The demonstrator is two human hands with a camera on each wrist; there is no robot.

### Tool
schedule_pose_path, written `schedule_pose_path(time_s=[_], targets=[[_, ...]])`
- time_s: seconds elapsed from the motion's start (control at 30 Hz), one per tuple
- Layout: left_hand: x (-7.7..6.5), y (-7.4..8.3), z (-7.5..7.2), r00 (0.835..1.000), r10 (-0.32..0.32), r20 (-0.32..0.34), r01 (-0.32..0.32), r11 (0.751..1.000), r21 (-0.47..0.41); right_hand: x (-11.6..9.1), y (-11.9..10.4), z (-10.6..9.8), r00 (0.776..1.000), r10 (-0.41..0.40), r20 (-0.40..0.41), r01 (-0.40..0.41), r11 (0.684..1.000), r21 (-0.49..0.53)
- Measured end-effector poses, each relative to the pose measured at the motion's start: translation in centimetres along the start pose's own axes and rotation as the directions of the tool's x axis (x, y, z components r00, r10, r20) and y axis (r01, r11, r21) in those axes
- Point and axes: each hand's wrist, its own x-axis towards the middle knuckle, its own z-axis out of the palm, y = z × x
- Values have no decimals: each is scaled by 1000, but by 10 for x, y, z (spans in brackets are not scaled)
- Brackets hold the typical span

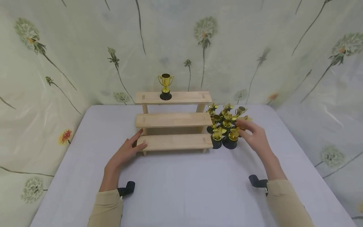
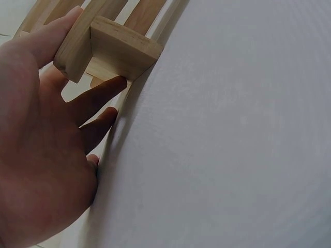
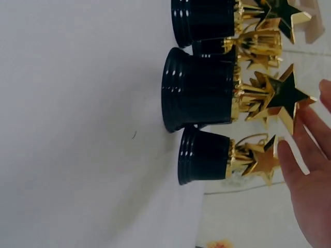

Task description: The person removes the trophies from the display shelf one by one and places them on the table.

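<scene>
A three-tier wooden stand (image 1: 174, 142) stands on the table. My left hand (image 1: 123, 153) grips its lower left end, the thumb on top of the bottom step and other fingers (image 2: 101, 101) below the plank. My right hand (image 1: 256, 138) is over the right edge of a cluster of small gold trophies with black bases. Its spread fingers (image 3: 313, 134) are right at the tip of a star trophy (image 3: 282, 98), with nothing gripped. Another star trophy (image 3: 261, 160) stands close by its fingertips. A gold cup trophy (image 1: 165, 82) stands alone on the top step.
Several more star and cup trophies, including a cup trophy (image 1: 240, 111) at the back, crowd against the stand's right side. The white-covered table (image 1: 181, 186) runs in front. A curtain (image 1: 167, 34) with dandelion prints hangs behind and at both sides.
</scene>
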Motion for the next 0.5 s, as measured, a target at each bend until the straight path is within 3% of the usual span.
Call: schedule_pose_path(time_s=[0.5], targets=[[1,-1,0,1000,-15,-15,15,1000,12,30,-50,16,988,-152,-23,153,988,23]])
